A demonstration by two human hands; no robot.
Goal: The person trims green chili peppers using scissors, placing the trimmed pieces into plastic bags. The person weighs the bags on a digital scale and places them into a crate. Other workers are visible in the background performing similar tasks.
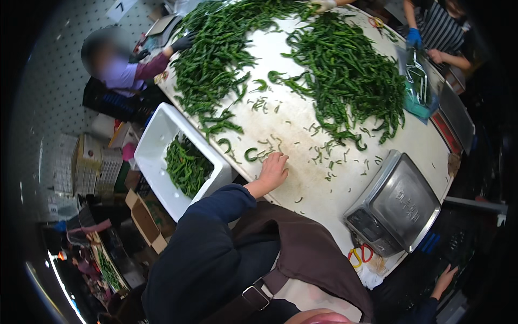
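My left hand [274,170] rests palm down near the edge of a white worktop [301,174], fingers slightly apart, with nothing visible in it. Just beyond its fingertips lie small green stem scraps [270,146] and one curled green chilli pepper [251,154]. At the lower right, my right hand [444,279] reaches out in a dark sleeve over a black plastic crate [431,243]. Its thumb and fingers are apart; the crate's contents are too dark to make out. Two large heaps of long green peppers, a left heap [218,60] and a right heap [348,69], cover the far worktop.
A white foam box [151,152] with green peppers stands left of the worktop. A metal scale [404,202] sits at right, scissors [360,255] beside it. A gloved co-worker [121,73] touches the left heap; another person [441,36] handles a bag of peppers [417,81].
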